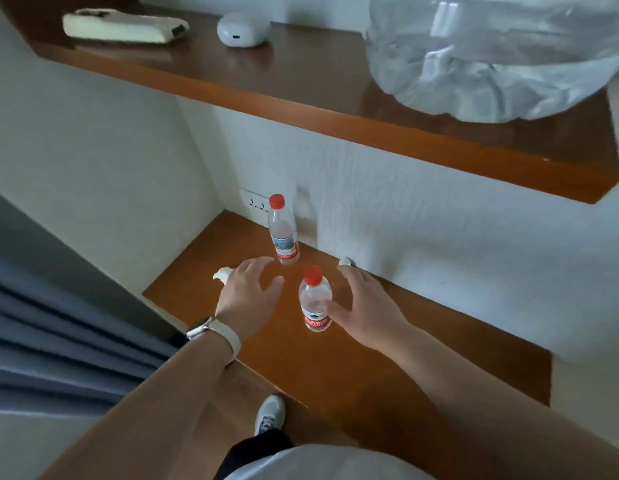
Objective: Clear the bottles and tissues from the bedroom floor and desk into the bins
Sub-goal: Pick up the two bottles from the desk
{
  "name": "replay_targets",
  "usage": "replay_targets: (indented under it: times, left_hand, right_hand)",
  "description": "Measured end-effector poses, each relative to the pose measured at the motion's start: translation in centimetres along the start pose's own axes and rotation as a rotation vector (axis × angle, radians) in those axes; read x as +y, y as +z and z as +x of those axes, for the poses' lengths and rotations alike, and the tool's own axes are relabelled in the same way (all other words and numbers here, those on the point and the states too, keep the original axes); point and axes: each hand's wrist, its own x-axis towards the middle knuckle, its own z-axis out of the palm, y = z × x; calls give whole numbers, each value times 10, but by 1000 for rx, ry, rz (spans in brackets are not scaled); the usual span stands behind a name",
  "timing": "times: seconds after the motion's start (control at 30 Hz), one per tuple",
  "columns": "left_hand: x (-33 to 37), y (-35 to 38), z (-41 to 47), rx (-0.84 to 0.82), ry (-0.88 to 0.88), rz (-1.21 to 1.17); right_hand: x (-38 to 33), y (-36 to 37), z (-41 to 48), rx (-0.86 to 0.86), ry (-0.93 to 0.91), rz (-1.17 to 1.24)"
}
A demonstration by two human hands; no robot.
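- Down on the lower wooden surface [422, 341], two clear bottles with red caps are standing upright, pretty much empty as far as I can tell.
- Far bottle [283, 233] sits near the back edge, close to the white wall and just in front of a wall socket [254, 202].
- Near bottle [315, 303] is a bit closer to the front edge and slightly right of the far one; they're not touching.
- Left hand [247, 294] is wide open with fingers spread and nothing in it, palm down over the surface just left of the near bottle, fingertips close to the base of the far bottle.
- Right hand [366, 306] is open too, fingers stretched toward the wall. Its thumb is right up against the side of the near bottle, but I can't tell if it's really touching, and it's not wrapped around it.
- One crumpled tissue [222, 273] pokes out from behind the left hand, toward the left edge of the surface.
- A smaller tissue wad [345, 261] lies at the back edge against the wall, just past the right fingertips.
- Left wrist has a watch [200, 329] on a white band.
- Up on the shelf [301, 74] above: a flat white thing [124, 26], a rounded white case [242, 29], and a big clear plastic bag [491, 53] at the right end.
- Blue curtain [58, 341] hangs on the left, and a white shoe [270, 414] shows on the floor below the front edge.
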Motion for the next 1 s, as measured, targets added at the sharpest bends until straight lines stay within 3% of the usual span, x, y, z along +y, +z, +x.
replay_targets:
  times: [0.33, 0.73, 1.0]
  left_hand:
    - [-64, 12, 130, -198, -42, -393]
    - [-53, 35, 219, -439, 220, -420]
    - [-47, 54, 214, -489, 432, -380]
  right_hand:
    - [-28, 50, 28, 104, 408, 318]
    - [-67, 72, 45, 391, 610, 490]
    - [-72, 75, 43, 478, 721, 506]
